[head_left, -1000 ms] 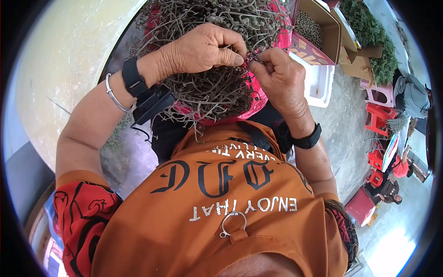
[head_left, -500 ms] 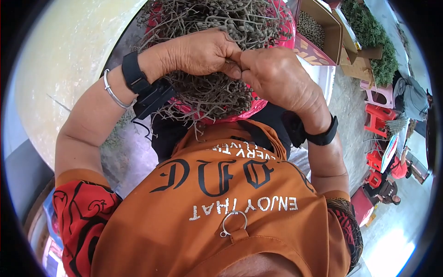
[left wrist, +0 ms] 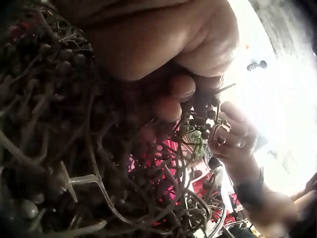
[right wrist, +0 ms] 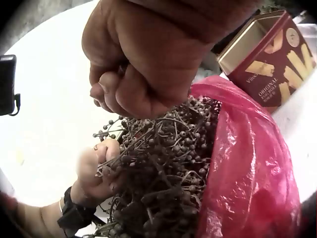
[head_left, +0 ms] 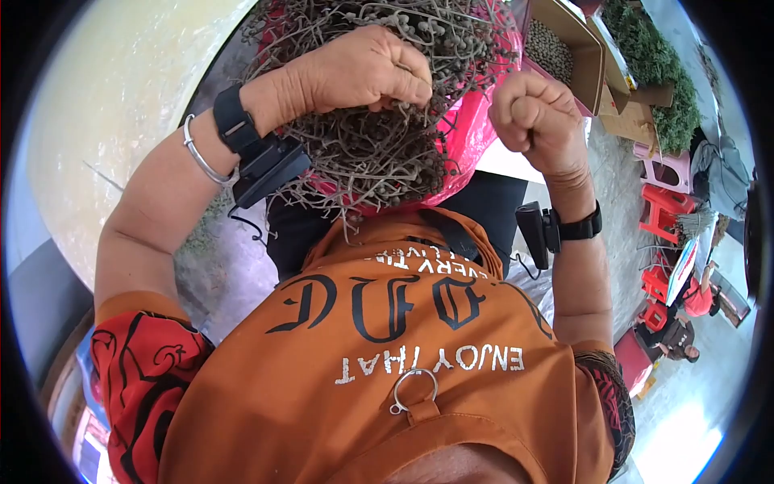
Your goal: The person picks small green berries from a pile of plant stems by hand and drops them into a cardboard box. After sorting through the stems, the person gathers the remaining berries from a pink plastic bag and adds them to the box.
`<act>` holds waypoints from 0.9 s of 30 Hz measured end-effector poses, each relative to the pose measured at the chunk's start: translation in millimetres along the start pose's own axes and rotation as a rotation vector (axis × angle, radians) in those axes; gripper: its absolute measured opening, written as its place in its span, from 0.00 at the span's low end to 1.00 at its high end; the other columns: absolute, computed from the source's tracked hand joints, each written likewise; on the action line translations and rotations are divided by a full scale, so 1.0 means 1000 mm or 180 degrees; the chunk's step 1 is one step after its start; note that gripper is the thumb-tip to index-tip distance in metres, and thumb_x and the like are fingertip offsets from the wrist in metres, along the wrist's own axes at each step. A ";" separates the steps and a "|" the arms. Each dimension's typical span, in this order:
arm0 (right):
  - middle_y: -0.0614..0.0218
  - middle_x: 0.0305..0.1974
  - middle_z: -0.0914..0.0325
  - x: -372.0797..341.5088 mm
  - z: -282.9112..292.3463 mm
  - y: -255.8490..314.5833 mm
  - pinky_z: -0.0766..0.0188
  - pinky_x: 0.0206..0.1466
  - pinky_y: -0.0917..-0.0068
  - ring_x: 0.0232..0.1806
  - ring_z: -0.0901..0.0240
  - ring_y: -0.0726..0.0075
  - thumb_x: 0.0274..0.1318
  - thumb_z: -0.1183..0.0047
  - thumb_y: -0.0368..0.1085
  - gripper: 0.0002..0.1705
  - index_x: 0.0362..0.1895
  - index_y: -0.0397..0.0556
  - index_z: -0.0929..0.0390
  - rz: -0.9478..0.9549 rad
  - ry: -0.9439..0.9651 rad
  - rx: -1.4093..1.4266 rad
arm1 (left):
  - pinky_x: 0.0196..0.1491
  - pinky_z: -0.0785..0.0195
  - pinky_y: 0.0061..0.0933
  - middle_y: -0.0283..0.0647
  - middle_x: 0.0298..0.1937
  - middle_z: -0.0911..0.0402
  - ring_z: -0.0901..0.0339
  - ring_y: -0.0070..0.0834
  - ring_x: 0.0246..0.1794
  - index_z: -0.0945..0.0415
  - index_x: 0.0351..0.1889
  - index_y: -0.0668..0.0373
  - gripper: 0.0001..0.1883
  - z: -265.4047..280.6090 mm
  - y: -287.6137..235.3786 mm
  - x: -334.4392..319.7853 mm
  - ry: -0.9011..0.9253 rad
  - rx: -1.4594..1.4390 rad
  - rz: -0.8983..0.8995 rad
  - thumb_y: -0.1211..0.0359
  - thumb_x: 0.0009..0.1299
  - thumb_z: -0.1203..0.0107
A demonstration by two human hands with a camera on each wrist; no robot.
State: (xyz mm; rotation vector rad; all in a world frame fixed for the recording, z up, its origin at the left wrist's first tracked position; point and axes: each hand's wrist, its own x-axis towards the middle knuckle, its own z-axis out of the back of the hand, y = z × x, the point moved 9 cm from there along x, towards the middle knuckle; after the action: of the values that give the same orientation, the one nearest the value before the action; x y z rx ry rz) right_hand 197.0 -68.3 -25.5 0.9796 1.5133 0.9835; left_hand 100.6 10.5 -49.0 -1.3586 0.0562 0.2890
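A large heap of dry grey-brown berry stems (head_left: pixel 363 157), thin and tangled with small round berries, fills a bright pink plastic bag (right wrist: pixel 247 173). Over the heap, my left hand (head_left: pixel 367 68) has its fingers and thumb curled around a berry stem (left wrist: pixel 213 119), whose berries and twig ends stick out past the fingers. My right hand (head_left: pixel 540 121) is a fist to the right of the bag, apart from the left hand. In the right wrist view its thumb tucks against the curled fingers, and the inside of the fist is hidden.
A cardboard box (head_left: pixel 584 56) holding loose berries (head_left: pixel 550 50) stands behind my right hand. Green sprigs (head_left: pixel 653 73) lie beyond it. Farther right are red stools (head_left: pixel 661 211) and people. A pale round table (head_left: pixel 121 97) curves along the left.
Half a second ago both hands met over the heap. The right hand has since moved right, away from the left, as a fist. The left hand has shifted slightly up.
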 end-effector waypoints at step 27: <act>0.64 0.20 0.29 -0.007 -0.028 0.025 0.33 0.23 0.73 0.18 0.31 0.66 0.47 0.41 0.32 0.09 0.28 0.45 0.30 0.1096 -0.1298 -0.3307 | 0.34 0.33 0.19 0.31 0.27 0.23 0.28 0.19 0.27 0.23 0.35 0.62 0.07 -0.009 -0.002 0.000 -0.0125 0.0660 -0.0499 0.71 0.60 0.43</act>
State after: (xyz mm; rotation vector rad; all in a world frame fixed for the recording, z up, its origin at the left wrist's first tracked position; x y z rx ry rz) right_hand 172.6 -69.5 3.5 0.6001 0.3561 1.4702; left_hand 102.2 1.5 -49.5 -1.1439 -0.0518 0.1724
